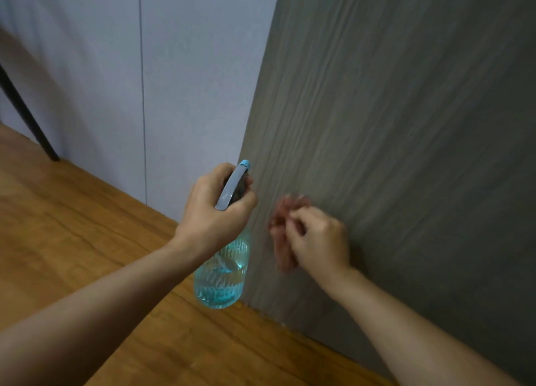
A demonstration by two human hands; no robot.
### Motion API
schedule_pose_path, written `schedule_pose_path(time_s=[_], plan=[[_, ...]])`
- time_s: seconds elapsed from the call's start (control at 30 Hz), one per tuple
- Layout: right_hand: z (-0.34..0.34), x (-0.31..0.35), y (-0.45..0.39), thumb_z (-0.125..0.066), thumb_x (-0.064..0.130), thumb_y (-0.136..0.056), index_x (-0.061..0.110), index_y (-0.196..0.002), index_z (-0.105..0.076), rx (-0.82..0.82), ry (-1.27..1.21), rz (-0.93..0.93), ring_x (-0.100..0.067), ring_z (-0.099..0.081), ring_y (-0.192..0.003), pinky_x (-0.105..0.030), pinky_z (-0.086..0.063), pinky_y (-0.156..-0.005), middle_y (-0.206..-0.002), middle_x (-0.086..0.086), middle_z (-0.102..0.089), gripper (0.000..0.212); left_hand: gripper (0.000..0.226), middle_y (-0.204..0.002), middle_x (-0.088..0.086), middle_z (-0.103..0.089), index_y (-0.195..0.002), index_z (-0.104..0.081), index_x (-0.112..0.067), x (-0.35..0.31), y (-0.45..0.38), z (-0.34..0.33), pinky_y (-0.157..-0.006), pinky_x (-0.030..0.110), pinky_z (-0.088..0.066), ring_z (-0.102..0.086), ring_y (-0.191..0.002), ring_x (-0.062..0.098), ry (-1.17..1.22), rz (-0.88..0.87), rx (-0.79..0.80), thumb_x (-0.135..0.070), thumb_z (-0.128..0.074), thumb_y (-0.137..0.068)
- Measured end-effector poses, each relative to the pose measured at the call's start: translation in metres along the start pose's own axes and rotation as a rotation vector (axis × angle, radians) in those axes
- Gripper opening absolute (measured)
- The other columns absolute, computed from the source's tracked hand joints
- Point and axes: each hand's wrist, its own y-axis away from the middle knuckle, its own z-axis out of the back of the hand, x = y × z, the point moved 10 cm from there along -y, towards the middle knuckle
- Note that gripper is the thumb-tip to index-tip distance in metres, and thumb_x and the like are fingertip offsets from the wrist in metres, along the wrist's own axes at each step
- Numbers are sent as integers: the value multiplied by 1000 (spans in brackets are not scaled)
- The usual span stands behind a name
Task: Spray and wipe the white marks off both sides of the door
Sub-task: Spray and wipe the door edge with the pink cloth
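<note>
You are inside a room, maybe in a home or an office; you cannot tell which. A tall grey-brown door [406,124] with wood lines stands right at your fingers [293,226]. Left of your fingers is a plain pale wall [174,66]. Below them lies a brown wood floor [87,240]. A thin black leg [32,121] stands far left.
</note>
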Motion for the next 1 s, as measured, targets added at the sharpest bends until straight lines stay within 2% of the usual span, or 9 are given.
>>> schedule_pose_path(time_s=[0.1,0.2,0.27,0.37,0.43,0.63,0.73,0.8,1.0], plan=[[62,10,-51,-79,16,-85,13,-93,-81,-289,-70,22,-24,-72,-76,-35,-56,-67,-85,-4,-76,9,8,-80,3,-64,-99,-66,-22,-3,-3,5,-53,23,-52,-63,-69,25,-3,-6,-12,-19,-73,-95],[55,15,-56,-77,16,-86,14,-98,-82,-288,-40,30,-24,-72,-76,-35,-56,-67,-86,-4,-76,13,9,-80,3,-63,-100,-66,-22,-3,-7,7,-54,24,-52,-63,-69,24,11,-1,-15,-20,-73,-95],[16,16,-32,-73,21,-88,19,-98,-81,-116,-49,26,-28,-71,-75,-37,-57,-65,-85,-4,-73,13,9,-80,3,-63,-100,-66,-22,-2,-9,9,-54,27,-52,-62,-69,25,19,-3,-21,-19,-73,-94],[-66,3,28,-65,31,-93,22,-97,-75,353,110,-121,-30,-71,-84,-38,-55,-70,-91,-2,-70,14,9,-81,2,-63,-101,-66,-21,-3,-7,10,-54,25,-52,-62,-71,23,20,-6,-30,-19,-73,-95],[-81,-6,50,-62,33,-98,23,-102,-76,435,127,-219,-25,-70,-89,-35,-53,-73,-96,0,-71,18,9,-82,0,-63,-101,-66,-21,-2,-4,12,-55,22,-52,-63,-72,21,15,-8,-27,-19,-72,-95],[33,0,-16,-83,13,-84,12,-98,-82,-284,-125,-198,-22,-70,-72,-32,-55,-65,-81,-5,-74,14,10,-80,-1,-63,-99,-65,-26,9,2,23,-56,22,-55,-63,-73,19,-20,19,-27,-20,-73,-96],[44,-1,-34,-83,13,-83,13,-98,-83,-331,-150,-191,-18,-69,-73,-30,-53,-68,-82,-3,-75,15,10,-82,-1,-64,-101,-66,-26,11,-1,31,-56,19,-55,-64,-76,16,-20,23,-45,-20,-72,-96],[16,4,-19,-82,13,-84,14,-99,-83,-225,-136,-151,-19,-70,-74,-31,-55,-67,-84,-3,-75,15,9,-83,-1,-65,-102,-66,-26,12,-2,35,-56,18,-55,-64,-76,15,-23,25,-59,-21,-72,-96],[-108,3,44,-63,33,-97,25,-111,-79,436,9,-248,-19,-72,-95,-37,-60,-80,-106,4,-77,22,9,-83,-1,-64,-102,-66,-25,10,4,39,-56,20,-53,-63,-76,17,-31,54,-76,-22,-72,-96]])
